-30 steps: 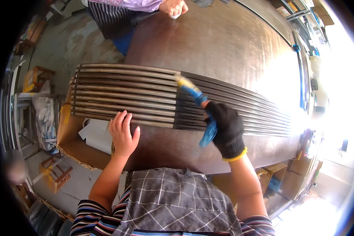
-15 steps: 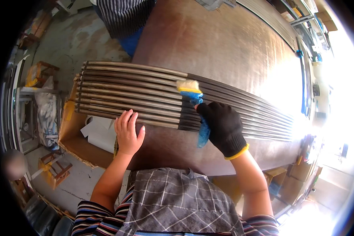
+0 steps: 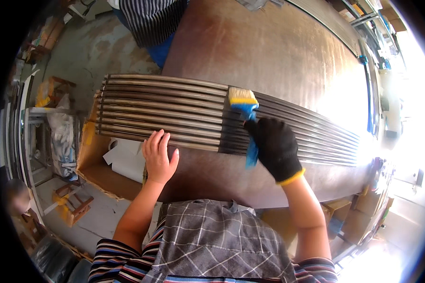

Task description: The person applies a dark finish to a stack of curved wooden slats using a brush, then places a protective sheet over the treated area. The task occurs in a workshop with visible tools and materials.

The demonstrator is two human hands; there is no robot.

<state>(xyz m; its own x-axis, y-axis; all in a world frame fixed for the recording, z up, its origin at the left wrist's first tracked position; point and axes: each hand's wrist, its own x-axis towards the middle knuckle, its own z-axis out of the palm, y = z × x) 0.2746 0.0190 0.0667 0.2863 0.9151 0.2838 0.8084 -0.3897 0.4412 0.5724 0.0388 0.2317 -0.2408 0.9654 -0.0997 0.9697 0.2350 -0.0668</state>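
Observation:
Several long metal rods (image 3: pixel 174 108) lie side by side across the table, with a dark band (image 3: pixel 230 127) crossing them near the middle. In a black glove with a yellow cuff, my right hand (image 3: pixel 275 147) is closed round the blue handle of a paintbrush (image 3: pixel 243 97). The pale bristles are over the far rods, at the dark band; whether they touch cannot be told. Bare and with its fingers stretched out, my left hand (image 3: pixel 158 158) rests its fingertips on the nearest rod, left of the band. It holds nothing.
A brown table (image 3: pixel 264 52) stretches away beyond the rods. Under their left ends stands an open cardboard box (image 3: pixel 87 165) with white paper inside. A person in a striped apron (image 3: pixel 151 21) stands at the far left. Shelves (image 3: pixel 363 19) line the far right.
The paintbrush in my right hand has moved slightly away from me and to the right, toward the farther rods. My left hand stays at the nearest rod. The whole view has shifted a little.

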